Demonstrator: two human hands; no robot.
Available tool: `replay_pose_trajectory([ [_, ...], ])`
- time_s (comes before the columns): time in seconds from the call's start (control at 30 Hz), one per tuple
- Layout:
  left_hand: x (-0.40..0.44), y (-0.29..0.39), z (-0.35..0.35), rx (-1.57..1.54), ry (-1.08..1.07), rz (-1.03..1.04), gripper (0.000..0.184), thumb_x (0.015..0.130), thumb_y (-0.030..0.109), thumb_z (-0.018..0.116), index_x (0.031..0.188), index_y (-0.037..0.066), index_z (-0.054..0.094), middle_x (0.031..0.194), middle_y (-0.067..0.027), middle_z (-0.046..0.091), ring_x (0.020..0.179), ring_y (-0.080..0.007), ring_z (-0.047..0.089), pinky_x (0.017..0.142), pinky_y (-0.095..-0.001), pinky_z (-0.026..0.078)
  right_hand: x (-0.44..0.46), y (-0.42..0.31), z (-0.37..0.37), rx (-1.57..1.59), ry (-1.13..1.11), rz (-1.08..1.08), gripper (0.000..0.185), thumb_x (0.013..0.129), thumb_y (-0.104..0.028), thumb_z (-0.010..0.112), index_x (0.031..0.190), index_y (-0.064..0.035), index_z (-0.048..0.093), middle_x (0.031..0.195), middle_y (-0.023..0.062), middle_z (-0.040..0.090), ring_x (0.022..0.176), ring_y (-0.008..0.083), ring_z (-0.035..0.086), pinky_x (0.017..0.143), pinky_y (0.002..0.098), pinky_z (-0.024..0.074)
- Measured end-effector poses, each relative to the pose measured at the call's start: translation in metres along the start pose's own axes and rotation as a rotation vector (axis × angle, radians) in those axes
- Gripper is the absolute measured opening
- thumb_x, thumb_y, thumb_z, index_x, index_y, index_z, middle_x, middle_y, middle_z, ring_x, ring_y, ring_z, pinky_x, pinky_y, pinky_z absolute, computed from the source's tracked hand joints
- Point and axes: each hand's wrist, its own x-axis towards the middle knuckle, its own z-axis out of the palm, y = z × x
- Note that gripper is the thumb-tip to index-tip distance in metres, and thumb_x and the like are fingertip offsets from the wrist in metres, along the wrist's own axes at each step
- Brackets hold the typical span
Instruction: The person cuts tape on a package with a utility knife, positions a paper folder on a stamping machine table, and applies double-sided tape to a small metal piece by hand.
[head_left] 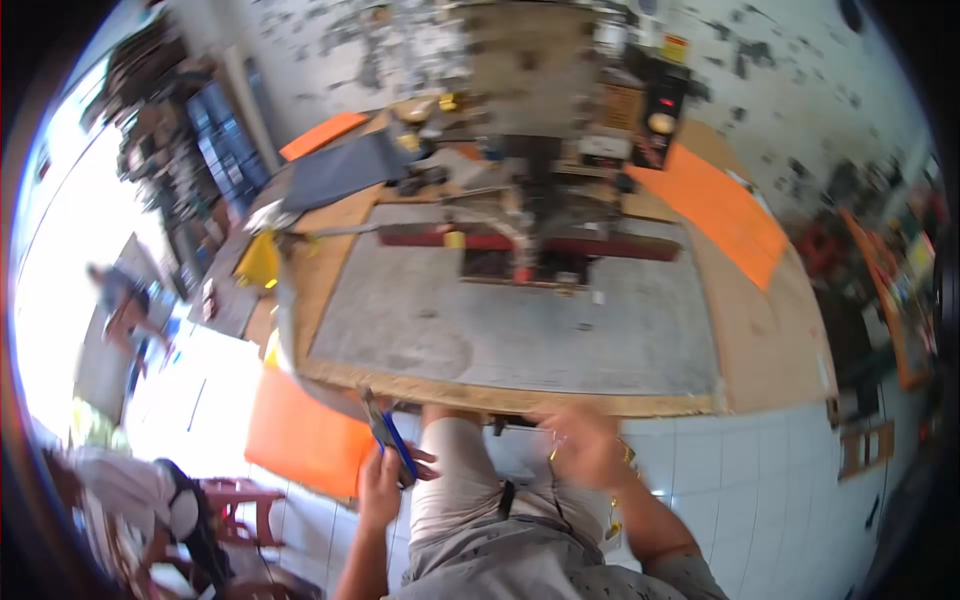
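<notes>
One wide workbench (765,340) fills the middle of the room, a tall machine (535,75) at its far side. A large orange sheet (300,430) sits near left; a second orange sheet (725,215) lies far right. The right hand (588,447) is blurred by the near edge, and I can't tell whether it's open or closed. The left hand (379,487) grips a blue-handled tool (393,437) beside the large orange sheet.
</notes>
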Motion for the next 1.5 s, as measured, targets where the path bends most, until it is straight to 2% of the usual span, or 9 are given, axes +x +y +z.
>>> replay_pose_trajectory([
  [0.03, 0.003, 0.017, -0.028, 0.106, 0.040, 0.005, 0.041, 0.113, 0.034, 0.038, 0.114, -0.003, 0.056, 0.091, -0.0176, 0.072, 0.065, -0.0228, 0.070, 0.062, -0.0323, 0.056, 0.011, 0.028, -0.031, -0.135, 0.186, -0.143, 0.012, 0.097, -0.016, 0.070, 0.099, -0.0038, 0.071, 0.107, 0.0109, 0.072, 0.095, 0.0244, 0.070, 0.085, 0.0374, 0.0541],
  [0.07, 0.008, 0.027, -0.055, 0.181, 0.171, 0.050, 0.040, 0.113, 0.034, 0.040, 0.108, -0.002, 0.058, 0.084, -0.0134, 0.071, 0.060, -0.0197, 0.067, 0.057, -0.0302, 0.054, 0.017, 0.051, -0.071, -0.048, 0.331, 0.255, 0.017, 0.101, -0.019, 0.065, 0.105, -0.0022, 0.069, 0.106, 0.0107, 0.070, 0.099, 0.0251, 0.068, 0.091, 0.0378, 0.0514],
  [0.27, 0.122, 0.099, -0.258, 0.697, 0.620, 0.352, 0.041, 0.110, 0.042, 0.044, 0.105, 0.004, 0.056, 0.074, -0.0041, 0.061, 0.054, -0.0114, 0.056, 0.047, -0.0285, 0.041, 0.054, 0.269, -0.331, -1.112, 0.207, 0.697, 0.071, 0.103, -0.039, 0.060, 0.157, -0.0002, 0.034, 0.160, 0.0242, 0.037, 0.149, 0.0376, 0.036, 0.121, 0.0466, 0.0309],
  [0.5, 0.329, 0.115, -0.505, 1.408, 0.759, 0.152, 0.047, 0.103, 0.044, 0.054, 0.126, 0.004, 0.060, 0.106, -0.0274, 0.072, 0.102, -0.0431, 0.070, 0.088, -0.0520, 0.053, 0.057, 0.317, -0.370, -1.179, 0.175, 0.760, 0.067, 0.106, -0.043, 0.052, 0.158, -0.0054, 0.035, 0.156, 0.0198, 0.039, 0.142, 0.0392, 0.041, 0.117, 0.0487, 0.0358],
  [0.77, 0.432, 0.115, -0.553, 1.448, 0.690, -0.024, 0.048, 0.088, 0.036, 0.076, 0.123, 0.004, 0.067, 0.116, -0.0254, 0.071, 0.111, -0.0401, 0.068, 0.097, -0.0463, 0.052, 0.061, 0.293, -0.340, -1.326, 0.100, 0.683, 0.033, 0.105, -0.021, 0.050, 0.129, -0.0014, 0.062, 0.126, 0.0205, 0.056, 0.115, 0.0407, 0.058, 0.098, 0.0486, 0.0474],
  [1.23, 0.438, 0.161, -0.517, 1.555, 0.454, 0.052, 0.043, 0.083, 0.032, 0.078, 0.111, 0.000, 0.072, 0.090, -0.0200, 0.074, 0.088, -0.0346, 0.073, 0.081, -0.0426, 0.056, 0.031, 0.200, -0.276, -1.288, 0.309, 0.414, 0.020, 0.104, -0.002, 0.046, 0.118, 0.0078, 0.056, 0.114, 0.0234, 0.054, 0.104, 0.0445, 0.057, 0.089, 0.0465, 0.0470],
  [1.37, 0.423, 0.228, -0.339, 1.489, 0.399, 0.552, 0.034, 0.091, 0.031, 0.075, 0.094, -0.002, 0.069, 0.079, -0.0193, 0.070, 0.072, -0.0317, 0.069, 0.069, -0.0462, 0.051, -0.004, 0.155, -0.251, -1.220, 0.274, 0.491, 0.019, 0.106, -0.002, 0.044, 0.120, 0.0065, 0.054, 0.113, 0.0226, 0.053, 0.106, 0.0417, 0.058, 0.092, 0.0458, 0.0470],
  [1.47, 0.402, 0.234, -0.150, 1.298, 0.087, 0.124, 0.038, 0.097, 0.040, 0.071, 0.098, 0.002, 0.069, 0.087, -0.0155, 0.071, 0.085, -0.0226, 0.070, 0.075, -0.0422, 0.052, -0.021, 0.132, -0.220, -1.132, 0.344, 0.583, 0.018, 0.106, -0.003, 0.045, 0.119, 0.0051, 0.054, 0.112, 0.0216, 0.052, 0.108, 0.0383, 0.058, 0.095, 0.0436, 0.0472],
  [1.5, 0.417, 0.209, -0.129, 1.270, -0.146, 0.353, 0.038, 0.098, 0.042, 0.069, 0.103, 0.004, 0.070, 0.096, -0.0153, 0.071, 0.095, -0.0259, 0.070, 0.082, -0.0425, 0.054, -0.028, 0.128, -0.212, -1.091, 0.382, 0.619, 0.018, 0.105, -0.003, 0.045, 0.118, 0.0047, 0.054, 0.112, 0.0212, 0.052, 0.108, 0.0372, 0.058, 0.096, 0.0426, 0.0473],
])
